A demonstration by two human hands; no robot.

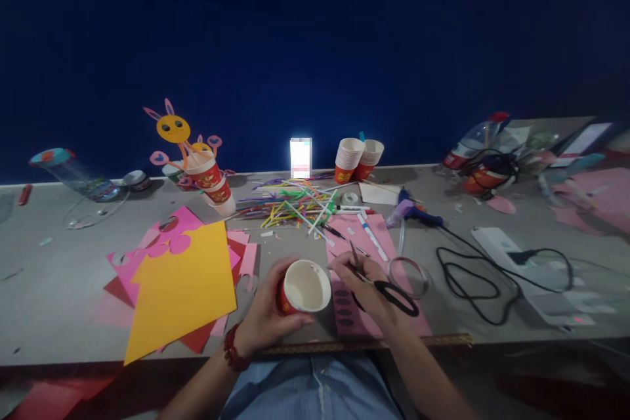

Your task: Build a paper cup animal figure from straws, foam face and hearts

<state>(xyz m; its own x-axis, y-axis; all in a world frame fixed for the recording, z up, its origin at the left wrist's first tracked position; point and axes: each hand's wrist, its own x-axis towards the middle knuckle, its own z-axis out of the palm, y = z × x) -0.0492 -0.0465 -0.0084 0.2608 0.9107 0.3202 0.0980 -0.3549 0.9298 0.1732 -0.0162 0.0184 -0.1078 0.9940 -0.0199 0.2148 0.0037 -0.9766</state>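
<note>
The two hands are apart from each other. The left hand (268, 315) is closed around the side of a red and white paper cup (308, 287), whose open mouth is tilted toward the head camera, near the front edge of the grey table (295, 246). The right hand (370, 283) holds a pair of scissors with black handles (398, 296), above a pink paper sheet (409, 312) which has a column of dark ovals (344, 308). To the left of the cup, a large yellow paper sheet (189, 295) lies over pink and red papers. Behind the hands there is a pile of thin, colourful sticks (295, 205). Farther back, on the left, a yellow round paper face with pink ears (173, 128) stands above other cups; on the right, a blue glue gun (423, 215) lies near a black cable (467, 305).
</note>
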